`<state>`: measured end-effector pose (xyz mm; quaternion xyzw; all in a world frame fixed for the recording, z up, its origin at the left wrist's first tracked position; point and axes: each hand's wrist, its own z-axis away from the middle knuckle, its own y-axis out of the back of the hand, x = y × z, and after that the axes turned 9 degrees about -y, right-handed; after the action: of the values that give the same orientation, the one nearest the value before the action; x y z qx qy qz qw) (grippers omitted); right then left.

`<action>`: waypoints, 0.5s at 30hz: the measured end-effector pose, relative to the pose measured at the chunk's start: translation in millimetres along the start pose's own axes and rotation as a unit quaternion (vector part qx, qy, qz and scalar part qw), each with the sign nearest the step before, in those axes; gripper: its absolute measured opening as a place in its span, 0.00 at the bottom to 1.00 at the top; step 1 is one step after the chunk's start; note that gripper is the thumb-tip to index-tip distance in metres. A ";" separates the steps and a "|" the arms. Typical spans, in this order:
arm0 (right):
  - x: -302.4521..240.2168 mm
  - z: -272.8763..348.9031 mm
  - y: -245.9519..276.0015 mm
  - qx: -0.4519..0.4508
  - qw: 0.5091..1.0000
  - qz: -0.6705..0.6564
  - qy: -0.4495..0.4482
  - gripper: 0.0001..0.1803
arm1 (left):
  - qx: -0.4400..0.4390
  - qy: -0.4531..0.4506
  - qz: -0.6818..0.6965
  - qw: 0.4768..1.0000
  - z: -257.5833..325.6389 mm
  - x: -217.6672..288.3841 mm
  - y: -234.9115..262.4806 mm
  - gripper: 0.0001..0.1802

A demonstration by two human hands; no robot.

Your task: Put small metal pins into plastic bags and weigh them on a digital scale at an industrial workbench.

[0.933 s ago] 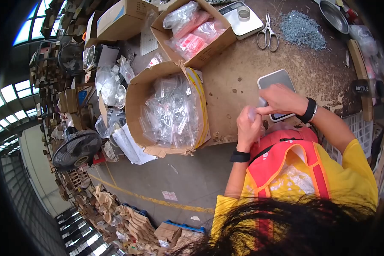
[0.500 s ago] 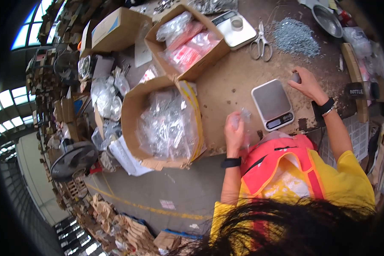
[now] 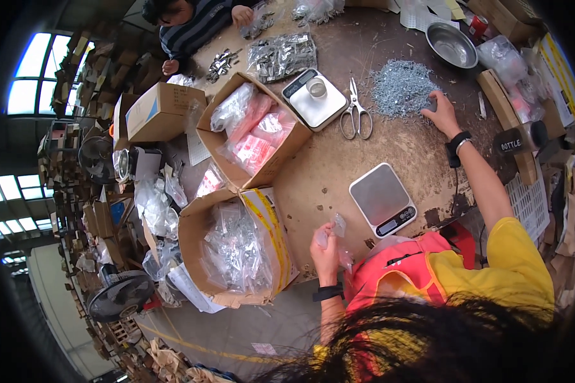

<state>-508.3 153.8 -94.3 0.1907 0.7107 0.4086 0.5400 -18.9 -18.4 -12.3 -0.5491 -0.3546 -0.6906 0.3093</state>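
My left hand (image 3: 324, 254) is closed around a small clear plastic bag (image 3: 340, 225), at the table's near edge. Farther off to the right, my right hand (image 3: 443, 117) grips a small grey cup-like object (image 3: 432, 103), partly hidden by the fingers. It is at the right side of a heap of small silvery screws (image 3: 397, 88). Between my hands and the heap lies a kitchen scale (image 3: 379, 194) with a bare grey plate. To the left, an open cardboard box (image 3: 283, 233) holds many clear bags with small metal parts.
A second cardboard box (image 3: 276, 159) contains clear and red-printed bags. Scissors (image 3: 356, 118) lie beside another scale (image 3: 329, 110) bearing a small round cup (image 3: 316, 88). A metal bowl (image 3: 452, 46) and a black bottle (image 3: 521, 138) stand at right. Across the table sits another person (image 3: 198, 29).
My right hand has moved away from beside the scale to the screw heap with the grey object. My left hand still holds the bag. The view has shifted, bringing another person into sight.
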 end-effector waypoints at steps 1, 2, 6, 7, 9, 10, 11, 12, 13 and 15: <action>-3.9 5.8 -1.2 0.016 0.998 -0.052 -0.011 0.33 | 0.001 -0.002 -0.005 1.000 0.8 1.8 -0.6 0.02; -6.3 12.7 0.7 0.004 0.996 -0.082 -0.043 0.33 | 0.005 -0.002 -0.005 1.000 1.1 1.7 -0.4 0.02; -5.3 42.5 0.8 -0.001 0.943 -0.327 -0.065 0.32 | 0.007 0.026 0.038 0.999 6.4 -4.3 4.4 0.03; -6.6 48.8 2.1 -0.017 0.942 -0.330 -0.057 0.32 | 0.005 0.016 0.042 0.999 7.8 -6.9 6.9 0.03; -9.0 59.9 2.8 -0.047 0.940 -0.336 -0.044 0.33 | 0.009 0.038 0.058 0.998 8.8 -9.1 9.4 0.04; -10.4 64.4 1.2 -0.058 0.934 -0.351 -0.042 0.32 | 0.014 0.062 0.074 0.995 7.9 -8.8 10.3 0.04; -10.9 70.7 1.1 -0.057 0.933 -0.352 -0.046 0.32 | 0.012 0.063 0.070 0.995 7.5 -8.6 10.3 0.04; -19.7 78.5 5.0 -0.066 0.943 -0.325 -0.033 0.32 | 0.010 0.050 0.059 0.997 6.7 -8.4 10.0 0.04; -27.3 86.2 7.1 -0.077 0.952 -0.296 -0.018 0.32 | 0.011 0.039 0.049 0.998 6.6 -7.3 10.0 0.04; -47.1 105.0 10.2 -0.094 0.954 -0.284 -0.002 0.31 | 0.011 0.044 0.056 0.997 6.7 -6.0 10.8 0.04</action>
<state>-396.9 165.7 -66.2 -0.0693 0.6929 0.3028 0.6507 -5.3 -18.7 -15.6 -0.5341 -0.3172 -0.6912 0.3692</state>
